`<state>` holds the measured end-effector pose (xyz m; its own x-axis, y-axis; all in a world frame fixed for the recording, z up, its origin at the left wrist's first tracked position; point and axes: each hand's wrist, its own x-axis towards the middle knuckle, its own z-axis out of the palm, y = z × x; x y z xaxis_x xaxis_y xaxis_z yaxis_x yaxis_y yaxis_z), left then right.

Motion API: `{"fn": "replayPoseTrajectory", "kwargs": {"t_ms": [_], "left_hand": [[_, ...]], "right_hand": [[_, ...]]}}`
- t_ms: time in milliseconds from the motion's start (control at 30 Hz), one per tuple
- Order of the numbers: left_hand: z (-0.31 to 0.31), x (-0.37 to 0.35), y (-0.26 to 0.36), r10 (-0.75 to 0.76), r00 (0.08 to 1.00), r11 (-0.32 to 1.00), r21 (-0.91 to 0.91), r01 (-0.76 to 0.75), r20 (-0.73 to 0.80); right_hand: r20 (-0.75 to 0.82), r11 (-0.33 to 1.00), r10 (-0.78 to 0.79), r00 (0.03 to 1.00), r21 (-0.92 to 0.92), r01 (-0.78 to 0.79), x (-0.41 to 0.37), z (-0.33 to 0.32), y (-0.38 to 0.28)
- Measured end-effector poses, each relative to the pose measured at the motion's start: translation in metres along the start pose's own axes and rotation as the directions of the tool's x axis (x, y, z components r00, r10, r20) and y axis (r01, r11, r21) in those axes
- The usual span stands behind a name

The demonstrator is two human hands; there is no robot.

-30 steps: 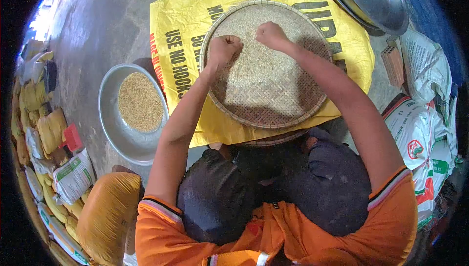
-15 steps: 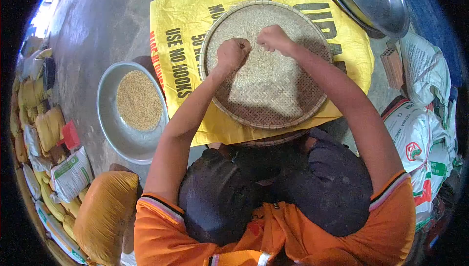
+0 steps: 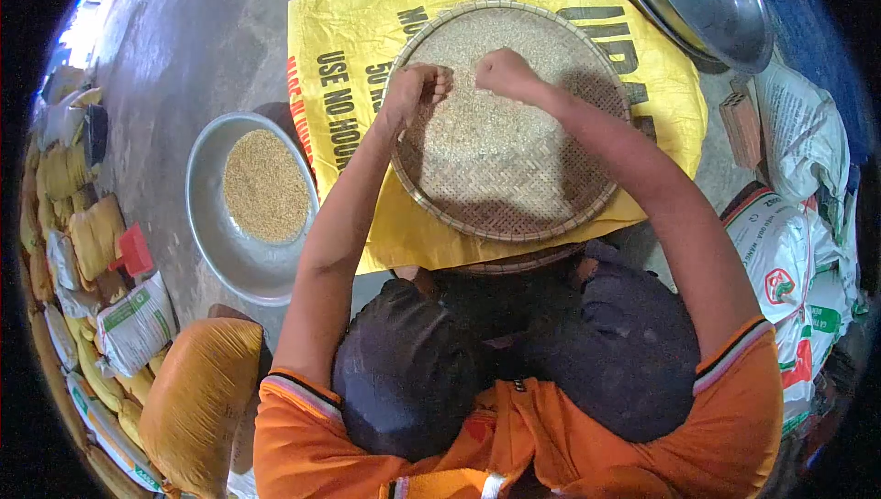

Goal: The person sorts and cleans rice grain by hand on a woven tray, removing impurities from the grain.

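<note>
A round woven bamboo tray (image 3: 468, 210) lies in front of me, with a layer of pale grains (image 3: 500, 123) spread over its far and middle parts. Above the tray's left rim is my left hand (image 3: 416, 93), its fingers curled; what they hold, if anything, is hidden. My right hand (image 3: 507, 74) is a closed fist over the grains near the middle, and its contents cannot be seen. Beneath the tray is a yellow printed sack (image 3: 321, 27). To the left, a metal basin (image 3: 204, 215) contains golden-brown grain (image 3: 266, 187).
Large metal bowls (image 3: 716, 4) stand at the far right. Beside them are a brick (image 3: 740, 129) and white printed sacks (image 3: 771, 242). On the left are a full orange-yellow sack (image 3: 197, 398), a red scoop-like piece (image 3: 135, 249) and several piled bags (image 3: 138, 325).
My left hand has moved left, from over the grains to the tray's rim. My right hand has shifted slightly left, still closed. The two hands are farther apart.
</note>
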<state>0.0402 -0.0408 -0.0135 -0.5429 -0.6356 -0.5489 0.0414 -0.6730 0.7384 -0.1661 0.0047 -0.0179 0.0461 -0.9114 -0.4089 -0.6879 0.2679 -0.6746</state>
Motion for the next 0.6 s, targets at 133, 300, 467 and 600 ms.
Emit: {"fn": "replayPoseTrajectory", "kwargs": {"t_ms": [133,300,467,600], "left_hand": [[0.018,-0.015,0.005,0.136,0.971,0.883,0.468,-0.029,-0.198],[0.022,-0.014,-0.006,0.225,0.965,0.829,0.546,-0.12,-0.131],[0.016,-0.009,-0.02,0.411,0.906,0.523,0.841,-0.14,-0.105],[0.024,-0.011,-0.025,0.404,0.908,0.505,0.855,-0.119,-0.112]], "right_hand": [[-0.055,0.996,0.018,0.998,0.086,-0.013,0.002,-0.009,-0.007],[-0.171,0.983,-0.186,0.968,-0.029,0.184,0.002,0.011,-0.011],[-0.103,0.992,-0.114,0.988,-0.069,0.107,0.008,0.014,-0.005],[-0.083,0.985,-0.048,0.995,0.163,0.061,0.001,0.004,0.0]]}}
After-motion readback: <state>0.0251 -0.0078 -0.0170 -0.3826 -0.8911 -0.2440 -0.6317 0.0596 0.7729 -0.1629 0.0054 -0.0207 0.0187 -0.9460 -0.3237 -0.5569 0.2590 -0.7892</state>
